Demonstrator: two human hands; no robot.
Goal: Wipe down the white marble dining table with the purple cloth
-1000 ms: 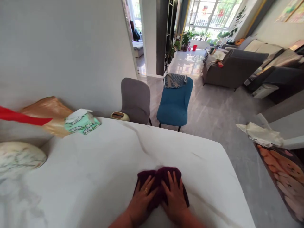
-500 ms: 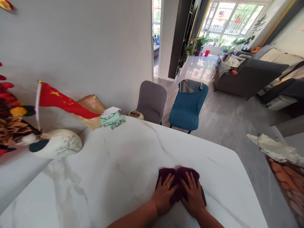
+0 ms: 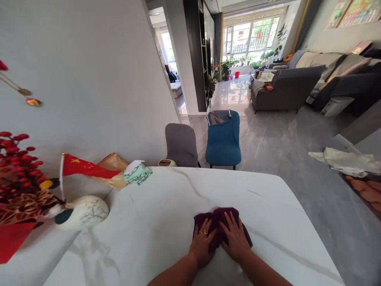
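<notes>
A dark purple cloth (image 3: 218, 224) lies bunched on the white marbled tabletop (image 3: 160, 234). My left hand (image 3: 204, 244) presses down on its left part with fingers spread, a gold ring showing on one of them. Flat on the cloth's right part rests my right hand (image 3: 235, 240), its fingers stretched out and apart. Both palms face down, side by side, and the cloth sticks out beyond the fingertips and to the right of my right hand. What lies under the palms is hidden.
At the table's left stand a white vase (image 3: 89, 212) with red berries, a small red flag (image 3: 89, 167) and a green tissue pack (image 3: 137, 173). Beyond the far edge are a grey chair (image 3: 181, 145) and a blue chair (image 3: 223, 143). A wall bounds the left side.
The camera view has levelled and tilted up, showing more of the room. Both hands and the cloth sit slightly further left in the picture; the hands stay flat on it.
</notes>
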